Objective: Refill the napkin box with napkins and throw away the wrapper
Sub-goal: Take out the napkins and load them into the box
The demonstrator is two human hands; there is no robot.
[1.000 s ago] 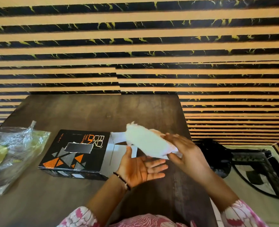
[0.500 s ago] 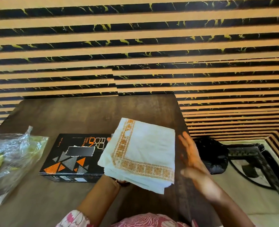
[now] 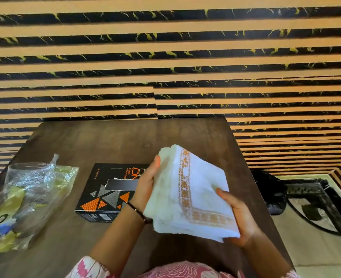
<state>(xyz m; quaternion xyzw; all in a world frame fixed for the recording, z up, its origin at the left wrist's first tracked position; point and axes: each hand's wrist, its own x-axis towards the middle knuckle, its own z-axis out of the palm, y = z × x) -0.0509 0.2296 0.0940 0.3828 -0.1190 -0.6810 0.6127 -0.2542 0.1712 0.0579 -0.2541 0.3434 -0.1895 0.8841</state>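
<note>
- White paper napkin stack [image 3: 193, 189], orange-bordered, was held above the near right part of the dark wooden table [image 3: 97, 141], clasped between both hands.
- Change: half a second before, the stack rested on the left hand alone, the right hand hanging open beside it at 3 o'clock. By this moment the right hand [image 3: 238, 215] had closed in on the stack's near right corner, thumb on top, fingers underneath.
- Left hand [image 3: 145, 184] gripped the stack's left edge, thumb up along the far corner, fingers behind the stack and hidden.
- Reading: a two-handed hold suggests squaring the pile ready for loading; refill not yet begun.
- Orientation: stack tilted, top face toward the camera. Long axis ran roughly 11 o'clock to 5 o'clock, far corner pointing to 11.
- Black napkin box [image 3: 105, 189] lay flat at 9 o'clock of the stack, slot upward, partly behind the left hand. Whether an end flap stood open could not be told.
- Clear plastic wrapper [image 3: 31, 195] lay crumpled at the table's left edge, well apart, not yet thrown away.
</note>
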